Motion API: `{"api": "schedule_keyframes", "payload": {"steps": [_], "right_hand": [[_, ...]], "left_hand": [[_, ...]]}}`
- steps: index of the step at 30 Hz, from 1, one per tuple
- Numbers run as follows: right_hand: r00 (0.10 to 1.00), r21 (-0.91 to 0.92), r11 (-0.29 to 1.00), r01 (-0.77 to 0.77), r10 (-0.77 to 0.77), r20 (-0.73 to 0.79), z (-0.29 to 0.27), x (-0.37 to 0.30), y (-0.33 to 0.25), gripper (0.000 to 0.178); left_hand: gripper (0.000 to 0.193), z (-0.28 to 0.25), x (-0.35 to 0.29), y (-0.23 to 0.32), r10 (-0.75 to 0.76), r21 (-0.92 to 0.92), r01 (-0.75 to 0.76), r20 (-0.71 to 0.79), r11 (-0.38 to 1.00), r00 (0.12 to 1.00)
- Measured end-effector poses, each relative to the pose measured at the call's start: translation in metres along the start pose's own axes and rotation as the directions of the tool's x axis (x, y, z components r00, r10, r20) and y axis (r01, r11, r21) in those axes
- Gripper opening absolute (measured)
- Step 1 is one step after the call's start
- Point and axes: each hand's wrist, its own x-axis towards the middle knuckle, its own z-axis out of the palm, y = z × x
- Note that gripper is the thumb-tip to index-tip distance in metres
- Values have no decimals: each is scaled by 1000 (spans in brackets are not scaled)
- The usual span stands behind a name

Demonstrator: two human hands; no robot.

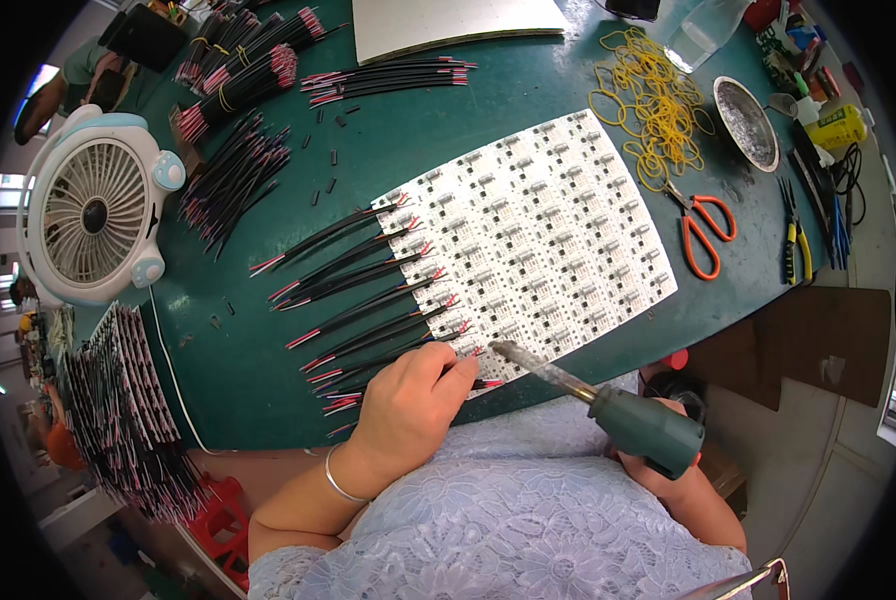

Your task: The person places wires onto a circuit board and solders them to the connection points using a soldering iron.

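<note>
On the green table lies a white circuit-board panel (528,220) covered with rows of small components. Black-sleeved wires (353,265) with red and white ends are attached along its left edge. My left hand (413,400) is at the panel's near left corner, its thumb and forefinger pinched on a wire at the edge; the fingertips partly hide it. A soldering iron (648,430) with a dark green handle is gripped in my right hand (660,482), which the handle partly covers. The iron's tip hovers over or touches the panel just right of my left fingertips; the contact cannot be made out.
Wire bundles (238,85) and loose wires (233,180) lie at the far left, by a white fan (93,215). Wired boards (118,400) hang at the left edge. Rubber bands (653,100), a metal dish (746,125), orange-handled scissors (703,235) and pliers (793,245) are right.
</note>
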Motion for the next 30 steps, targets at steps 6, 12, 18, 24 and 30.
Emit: {"api": "schedule_keyframes", "payload": {"steps": [6, 12, 18, 24, 30], "right_hand": [[992, 141, 983, -121, 126, -25, 3, -13, 4, 19], [994, 26, 994, -104, 104, -7, -1, -10, 3, 23], [1000, -68, 998, 5, -6, -18, -2, 1, -3, 22], [1000, -65, 998, -17, 17, -2, -2, 2, -6, 22], [1000, -94, 996, 8, -8, -9, 0, -1, 1, 23]], "left_hand": [[24, 0, 0, 0, -2, 8, 2, 5, 1000, 1000], [27, -1, 3, -4, -14, -36, 14, 15, 999, 1000], [27, 1, 3, -8, 8, -86, -9, -8, 996, 1000], [24, 1, 3, -8, 17, -96, -16, 1, 995, 1000], [23, 1, 3, -10, 22, -75, -22, -5, 997, 1000]]}}
